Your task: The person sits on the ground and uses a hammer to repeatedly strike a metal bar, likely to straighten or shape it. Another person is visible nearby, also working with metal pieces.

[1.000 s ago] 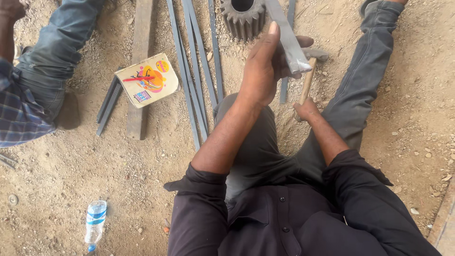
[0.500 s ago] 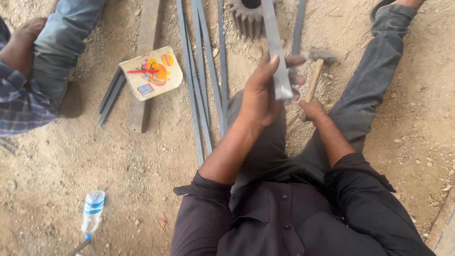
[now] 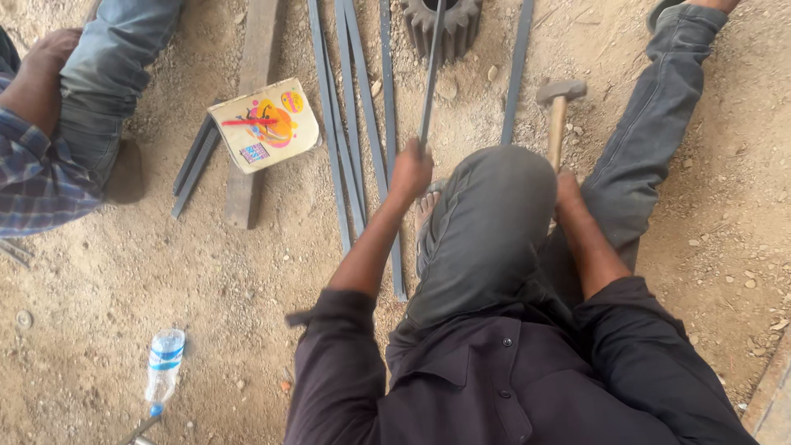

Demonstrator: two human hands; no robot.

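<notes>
Left hand point(image 3: 410, 170): fist closed round long flat grey steel bar point(image 3: 431, 74), lowered since a second ago, far end now on toothed iron gear point(image 3: 442, 26). Right hand point(image 3: 568, 191): closed on wooden-handled hammer point(image 3: 558, 111), head resting on ground.

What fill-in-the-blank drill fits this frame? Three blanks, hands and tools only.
1. The left hand grips a thin metal ____ that rests across the gear.
2. The right hand is at the wooden handle of a ____.
3. A plastic ____ with a blue cap lies on the sand at lower left.

Missing words: bar; hammer; bottle
</notes>
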